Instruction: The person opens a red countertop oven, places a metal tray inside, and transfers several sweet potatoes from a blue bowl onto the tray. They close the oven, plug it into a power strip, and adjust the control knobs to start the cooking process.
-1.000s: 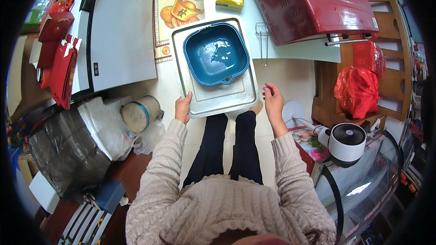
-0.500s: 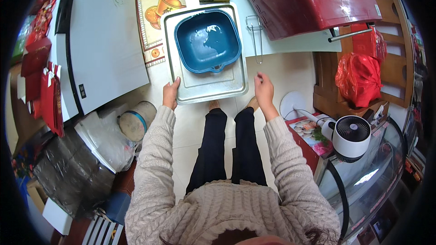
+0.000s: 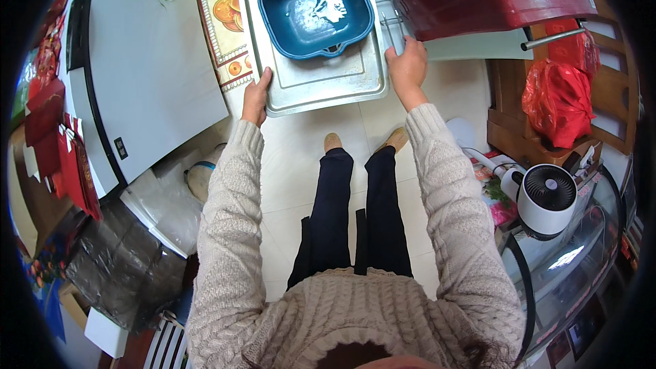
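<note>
A silver metal baking tray (image 3: pixel 328 96) juts out over the table's near edge and bears a dark blue square pan (image 3: pixel 290 24) with a glossy inside. My left hand (image 3: pixel 256 98) is closed on the tray's left rim near its front corner, thumb on top and the other fingers hidden below. Just right of the tray, my right hand (image 3: pixel 408 74) has its fingers curled round the near end of a thin wire tray handle (image 3: pixel 391 24). Part of that end is hidden by the fingers.
A red oven (image 3: pixel 465 0) stands at the upper right. A pale chest-like cabinet (image 3: pixel 150 61) fills the left. Red plastic bags (image 3: pixel 559 106) sit on a wooden chair at right, above a white fan (image 3: pixel 547 198). Grey plastic wrapping (image 3: pixel 126 266) lies at lower left.
My right hand has moved up and closed on the wire handle's near end. My left hand stays on the tray's rim. The view has shifted, so tray and pan appear higher.
</note>
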Demonstrator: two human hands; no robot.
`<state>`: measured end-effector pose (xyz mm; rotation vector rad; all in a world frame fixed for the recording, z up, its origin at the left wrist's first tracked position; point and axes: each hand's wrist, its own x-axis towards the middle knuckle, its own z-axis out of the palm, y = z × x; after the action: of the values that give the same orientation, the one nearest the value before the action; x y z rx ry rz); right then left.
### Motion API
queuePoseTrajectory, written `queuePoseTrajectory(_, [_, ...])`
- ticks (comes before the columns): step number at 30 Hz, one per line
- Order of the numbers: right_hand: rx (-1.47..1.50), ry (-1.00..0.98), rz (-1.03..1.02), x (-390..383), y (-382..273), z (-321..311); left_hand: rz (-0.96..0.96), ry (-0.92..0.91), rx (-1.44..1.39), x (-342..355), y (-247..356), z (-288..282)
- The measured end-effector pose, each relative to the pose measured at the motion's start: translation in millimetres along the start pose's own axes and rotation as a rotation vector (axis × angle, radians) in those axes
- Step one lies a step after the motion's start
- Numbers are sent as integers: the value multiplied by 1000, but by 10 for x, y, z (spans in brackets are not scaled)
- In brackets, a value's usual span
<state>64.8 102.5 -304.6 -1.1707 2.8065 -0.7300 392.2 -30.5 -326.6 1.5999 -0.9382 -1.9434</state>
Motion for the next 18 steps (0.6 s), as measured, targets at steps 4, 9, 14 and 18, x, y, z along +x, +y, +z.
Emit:
queuePoseTrajectory(4, [192,15,95,-443,-124,-209,-7,4,33,-78,25,-40])
queuePoseTrajectory(9, [344,-55,399,-995,-229,-452,78,5,-50,-224,-8,-111])
queuePoseTrajectory(14, [366,110,433,-1186,-165,-472,29,66,-83,-268,10,-25])
queuePoseTrajectory(18, [676,-48,484,-1401,-410,-450,22,48,-147,-255,-121,-58])
